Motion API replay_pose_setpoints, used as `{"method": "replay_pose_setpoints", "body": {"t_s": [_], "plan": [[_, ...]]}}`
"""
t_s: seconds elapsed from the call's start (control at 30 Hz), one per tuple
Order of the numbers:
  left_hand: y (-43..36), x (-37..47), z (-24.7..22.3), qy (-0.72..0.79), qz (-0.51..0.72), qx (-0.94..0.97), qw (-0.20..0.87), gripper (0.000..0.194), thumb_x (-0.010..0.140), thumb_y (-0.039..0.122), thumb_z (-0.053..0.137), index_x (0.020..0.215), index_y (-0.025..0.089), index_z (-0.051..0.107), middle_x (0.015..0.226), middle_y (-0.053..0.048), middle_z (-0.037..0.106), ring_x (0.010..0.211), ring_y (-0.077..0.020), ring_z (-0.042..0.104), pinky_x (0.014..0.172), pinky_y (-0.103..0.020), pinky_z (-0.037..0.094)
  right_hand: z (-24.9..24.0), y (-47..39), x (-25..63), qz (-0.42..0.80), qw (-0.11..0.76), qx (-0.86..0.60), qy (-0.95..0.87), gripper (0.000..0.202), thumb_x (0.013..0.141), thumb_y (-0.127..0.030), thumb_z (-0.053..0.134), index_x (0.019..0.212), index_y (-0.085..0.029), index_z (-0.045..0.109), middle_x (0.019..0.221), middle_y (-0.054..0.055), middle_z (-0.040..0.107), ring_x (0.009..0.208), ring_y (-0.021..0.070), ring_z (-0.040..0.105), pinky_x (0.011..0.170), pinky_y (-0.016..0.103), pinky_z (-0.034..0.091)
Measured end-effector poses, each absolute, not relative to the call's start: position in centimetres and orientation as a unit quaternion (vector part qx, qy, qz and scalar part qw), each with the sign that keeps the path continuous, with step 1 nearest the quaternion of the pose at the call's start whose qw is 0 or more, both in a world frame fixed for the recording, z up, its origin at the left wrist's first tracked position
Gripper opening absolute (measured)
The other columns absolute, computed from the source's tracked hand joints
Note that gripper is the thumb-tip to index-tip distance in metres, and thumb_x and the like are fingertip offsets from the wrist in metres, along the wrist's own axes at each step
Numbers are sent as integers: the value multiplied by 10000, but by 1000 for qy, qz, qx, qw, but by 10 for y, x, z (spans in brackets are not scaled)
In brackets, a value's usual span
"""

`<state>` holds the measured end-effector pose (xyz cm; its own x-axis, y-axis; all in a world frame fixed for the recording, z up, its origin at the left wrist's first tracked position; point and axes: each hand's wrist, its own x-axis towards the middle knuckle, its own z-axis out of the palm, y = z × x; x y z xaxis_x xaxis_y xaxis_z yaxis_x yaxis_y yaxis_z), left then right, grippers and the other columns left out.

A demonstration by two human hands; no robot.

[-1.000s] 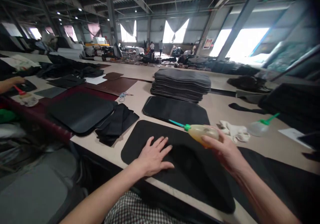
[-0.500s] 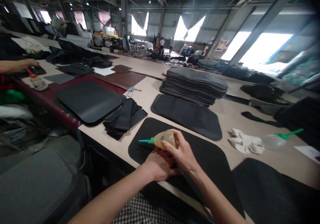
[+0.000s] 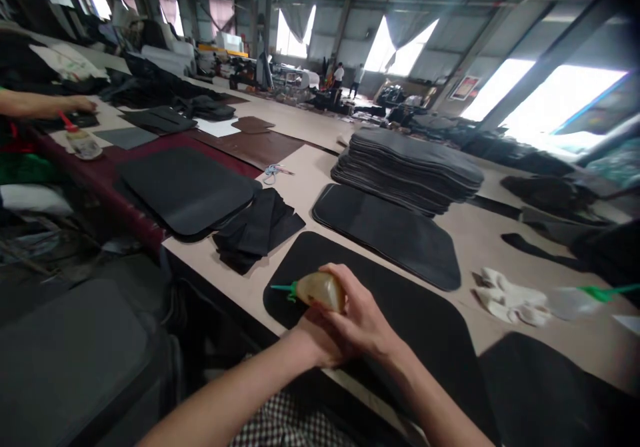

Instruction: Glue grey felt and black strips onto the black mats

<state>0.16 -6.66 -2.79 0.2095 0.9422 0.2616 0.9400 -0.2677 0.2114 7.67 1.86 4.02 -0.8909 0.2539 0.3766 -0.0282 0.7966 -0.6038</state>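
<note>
My right hand is wrapped round a glue bottle of yellowish liquid, whose green nozzle points left. Below the bottle, my left hand lies against my right hand; its fingers are mostly hidden, and I cannot tell what they hold. Under both hands a black rounded panel lies flat at the table's front edge. Behind it are a thin pile of smaller black panels and a tall stack of black pieces. Black strips lie to the left.
A large black panel is at the left, with another person's hand and a red-tipped bottle beyond. At the right lie a white cloth, a green-capped bottle and dark pieces.
The bottle has tilted, its nozzle now slightly lower, and my right hand has closed further over my left. The view has shifted a little. The other person's hand has moved slightly right.
</note>
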Motion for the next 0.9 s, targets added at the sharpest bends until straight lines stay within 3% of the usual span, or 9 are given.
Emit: {"method": "replay_pose_setpoints", "body": {"t_s": [0.17, 0.27, 0.4, 0.53, 0.9], "plan": [[-64, -1, -21, 614, 184, 767, 32, 539, 1051, 484, 298, 1488, 217, 468, 1521, -83, 525, 1409, -293, 450, 1173, -449, 371, 44, 30, 73, 285, 227, -33, -931, 557, 829, -159, 623, 1348, -256, 447, 1229, 95, 554, 1098, 257, 580, 926, 384, 514], [-63, -1, -19, 628, 187, 751, 79, 553, 1017, 579, 351, 1399, 245, 569, 1434, -69, 607, 1365, -302, 494, 1132, -466, 399, 43, 37, 70, 256, 239, -39, -936, 582, 805, -94, 587, 1345, -257, 445, 1229, 94, 555, 1100, 252, 581, 931, 379, 516], [-62, -3, -16, 621, 205, 752, 79, 595, 985, 627, 407, 1428, 250, 531, 1462, -80, 585, 1413, -301, 441, 1177, -511, 322, 37, 52, 66, 194, 255, -52, -946, 663, 747, -24, 538, 1367, -232, 430, 1284, 114, 544, 1177, 267, 561, 990, 398, 501], [-61, -5, -17, 613, 213, 759, 52, 661, 996, 658, 303, 1453, 223, 500, 1489, -118, 552, 1478, -309, 347, 1215, -564, 227, 28, 72, 58, 163, 271, -78, -945, 672, 744, -13, 518, 1373, -229, 423, 1324, 118, 545, 1220, 271, 553, 1021, 414, 496], [-61, -3, -12, 612, 230, 754, 63, 678, 983, 688, 285, 1491, 269, 447, 1584, -84, 438, 1503, -268, 310, 1229, -583, 247, 28, 105, 56, 137, 288, -144, -937, 617, 792, -50, 544, 1367, -233, 415, 1283, 131, 543, 1126, 294, 573, 952, 459, 528]]}}
